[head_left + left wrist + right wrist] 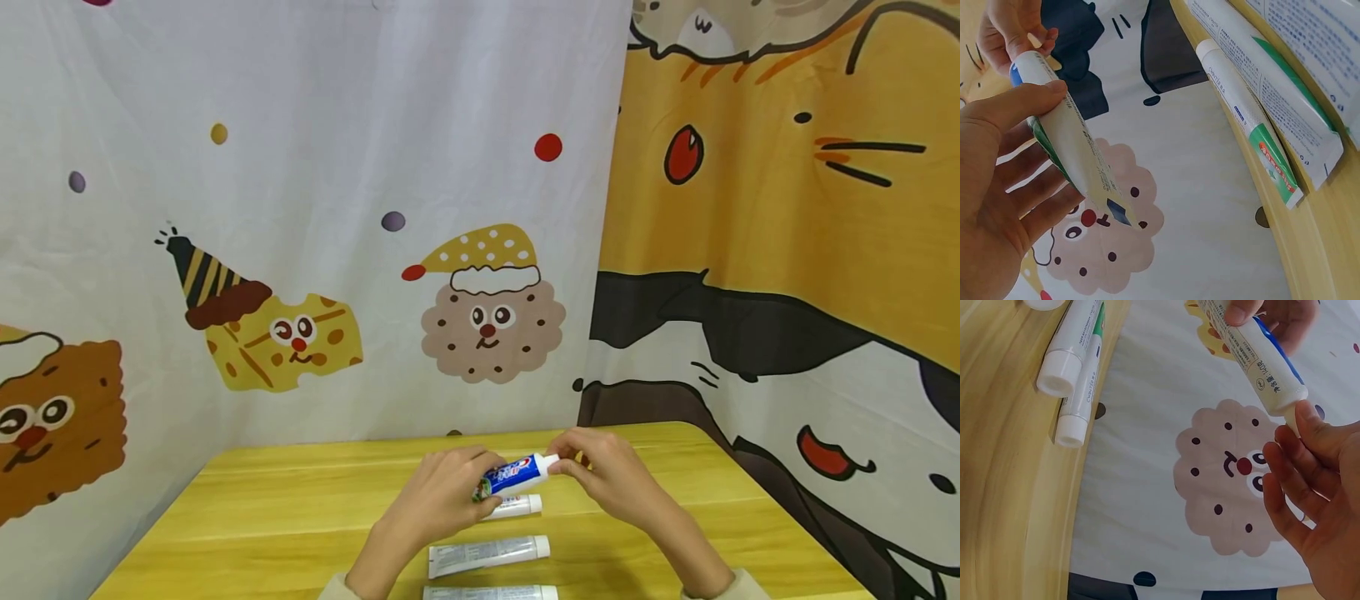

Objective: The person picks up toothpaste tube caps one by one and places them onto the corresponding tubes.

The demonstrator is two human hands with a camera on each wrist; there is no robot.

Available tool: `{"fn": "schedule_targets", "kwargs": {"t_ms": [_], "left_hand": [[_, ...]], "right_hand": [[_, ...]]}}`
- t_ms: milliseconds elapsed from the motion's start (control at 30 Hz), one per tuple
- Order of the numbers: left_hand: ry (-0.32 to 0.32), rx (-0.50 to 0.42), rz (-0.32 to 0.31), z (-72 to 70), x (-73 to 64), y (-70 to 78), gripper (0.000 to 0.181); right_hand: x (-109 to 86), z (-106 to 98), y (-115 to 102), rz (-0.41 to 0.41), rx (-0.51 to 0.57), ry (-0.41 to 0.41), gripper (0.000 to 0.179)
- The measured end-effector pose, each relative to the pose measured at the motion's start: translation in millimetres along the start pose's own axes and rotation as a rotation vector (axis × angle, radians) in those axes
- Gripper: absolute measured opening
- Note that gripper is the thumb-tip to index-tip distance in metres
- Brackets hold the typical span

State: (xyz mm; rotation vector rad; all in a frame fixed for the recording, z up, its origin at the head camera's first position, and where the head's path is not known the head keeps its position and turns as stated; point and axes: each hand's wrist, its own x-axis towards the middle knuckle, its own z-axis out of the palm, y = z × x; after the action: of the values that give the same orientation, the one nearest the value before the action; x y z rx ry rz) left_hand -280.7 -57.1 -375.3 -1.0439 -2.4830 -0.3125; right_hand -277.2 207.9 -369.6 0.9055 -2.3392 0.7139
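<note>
A blue-and-white toothpaste tube is held above the table, its cap end toward the right. My left hand grips its body, thumb along the plain white back, as the left wrist view shows; the flat crimped end of the tube sticks out past the fingers. Thumb and fingertips of my right hand pinch the white cap, which they partly cover. Just below the held tube lies a small white-and-green tube, partly hidden by my left hand in the head view.
Two more white toothpaste tubes lie nearer me, a middle tube and a front tube cut off by the frame's bottom. All have caps toward the right. The yellow wooden table ends at a printed cartoon curtain behind.
</note>
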Motion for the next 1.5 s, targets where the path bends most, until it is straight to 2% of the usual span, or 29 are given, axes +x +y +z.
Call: {"fn": "schedule_targets", "kwargs": {"t_ms": [133, 467, 567, 733, 833, 1000, 1200, 1333, 1500], "left_hand": [[0.004, -0.013, -0.002, 1.1, 1.8, 0.9, 0.032], [0.015, 0.005, 0.008, 6.7, 6.9, 1.9, 0.035], [0.021, 0.015, 0.0, 6.9, 6.9, -0.5, 0.036], [0.014, 0.028, -0.011, 11.8, 5.7, -10.0, 0.036], [-0.016, 0.024, -0.02, 20.2, 9.8, -20.7, 0.035], [-0.076, 0.05, -0.035, 40.6, 27.4, -42.2, 0.031], [-0.141, 0.101, -0.009, 70.4, 44.9, -58.1, 0.026], [-0.2, 0.139, 0.001, 88.6, 50.4, -66.2, 0.02], [-0.237, 0.157, -0.016, 100.1, 51.4, -72.2, 0.018]], "right_hand": [[-0.6, -1.5, 1.0, -0.012, -0.019, 0.01, 0.006], [-1.3, -5.5, 7.8, -0.028, 0.078, -0.005, 0.007], [-0.8, -6.4, 8.5, -0.014, 0.116, -0.013, 0.008], [-0.3, -8.3, 7.3, 0.053, 0.177, -0.014, 0.014], [-0.2, -8.7, 8.5, 0.07, 0.187, -0.007, 0.014], [-1.2, -8.3, 11.6, 0.052, 0.184, -0.008, 0.013], [-1.9, -6.6, 12.6, 0.063, 0.181, -0.009, 0.01], [-1.4, -4.7, 13.6, 0.088, 0.162, -0.004, 0.009], [-1.6, -4.1, 15.0, 0.099, 0.16, -0.015, 0.009]]}}
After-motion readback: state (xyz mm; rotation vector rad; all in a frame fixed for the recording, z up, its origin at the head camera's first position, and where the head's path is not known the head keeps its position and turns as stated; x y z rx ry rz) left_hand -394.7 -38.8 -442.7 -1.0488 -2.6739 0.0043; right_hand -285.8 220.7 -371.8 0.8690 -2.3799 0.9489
